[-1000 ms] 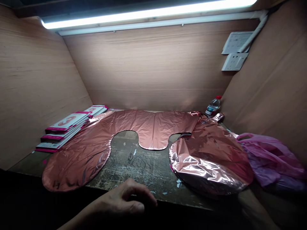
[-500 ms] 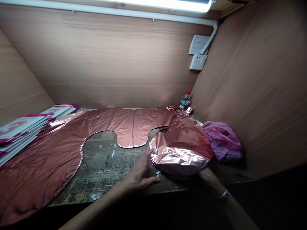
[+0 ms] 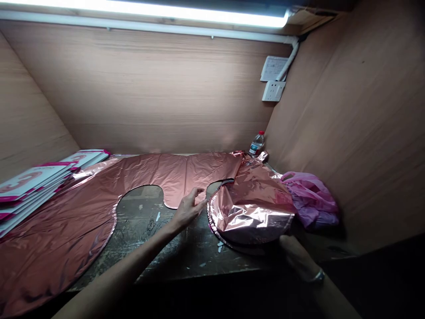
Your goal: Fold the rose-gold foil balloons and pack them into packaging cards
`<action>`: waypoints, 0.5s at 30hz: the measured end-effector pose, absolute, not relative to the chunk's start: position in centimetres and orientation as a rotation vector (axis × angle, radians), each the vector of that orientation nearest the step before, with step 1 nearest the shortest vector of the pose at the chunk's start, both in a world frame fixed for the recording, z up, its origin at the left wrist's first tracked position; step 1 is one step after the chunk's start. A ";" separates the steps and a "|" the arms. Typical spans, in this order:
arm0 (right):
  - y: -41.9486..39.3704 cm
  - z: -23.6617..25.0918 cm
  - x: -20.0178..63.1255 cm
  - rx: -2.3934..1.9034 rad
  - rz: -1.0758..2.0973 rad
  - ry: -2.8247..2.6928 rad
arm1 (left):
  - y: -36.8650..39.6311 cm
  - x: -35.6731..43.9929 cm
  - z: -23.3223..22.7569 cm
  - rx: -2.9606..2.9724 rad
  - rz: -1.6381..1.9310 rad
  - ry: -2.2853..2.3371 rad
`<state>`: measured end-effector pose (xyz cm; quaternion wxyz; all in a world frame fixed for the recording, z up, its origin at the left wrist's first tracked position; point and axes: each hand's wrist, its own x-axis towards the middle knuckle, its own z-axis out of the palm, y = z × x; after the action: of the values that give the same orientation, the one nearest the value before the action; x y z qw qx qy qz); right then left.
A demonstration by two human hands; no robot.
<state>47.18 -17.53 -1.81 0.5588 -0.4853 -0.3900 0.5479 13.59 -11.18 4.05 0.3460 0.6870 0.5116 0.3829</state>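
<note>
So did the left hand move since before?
Yes. The left hand went forward, away from the table's front edge, and now touches the middle lobe of the flat foil balloon, beside the folded stack.

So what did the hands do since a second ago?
The left hand moved forward from the table's near edge and now pinches the rim of the flat rose-gold foil balloon. The right hand stayed low, tucked under the folded foil pile. The card packs, water bottle and pink bag stayed put.
</note>
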 end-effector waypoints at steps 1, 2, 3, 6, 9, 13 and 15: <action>-17.4 -1.4 47.0 -1.138 1.279 -0.880 | -11.1 13.4 4.4 1.809 0.961 1.279; -17.1 -0.9 46.8 -1.137 1.274 -0.849 | -11.3 13.5 4.8 1.845 0.907 1.201; -16.8 -0.3 46.6 -1.135 1.280 -0.829 | -11.8 13.9 5.2 1.888 0.834 1.110; -15.7 2.0 46.3 -1.125 1.331 -0.828 | -13.9 16.2 6.2 2.067 0.576 0.828; -15.2 4.2 46.5 -1.086 1.367 -0.821 | -15.6 18.7 6.9 2.169 0.420 0.637; -15.5 5.0 46.9 -1.116 1.481 -0.721 | -15.1 20.2 7.2 2.105 0.487 0.518; -15.6 4.7 46.9 -1.192 1.479 -0.676 | -13.5 20.2 6.9 2.063 0.589 0.590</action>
<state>46.95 -15.57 4.74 0.5335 -0.5000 -0.2836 0.6204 20.19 -13.48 6.89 0.4424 0.8315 0.2378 0.2374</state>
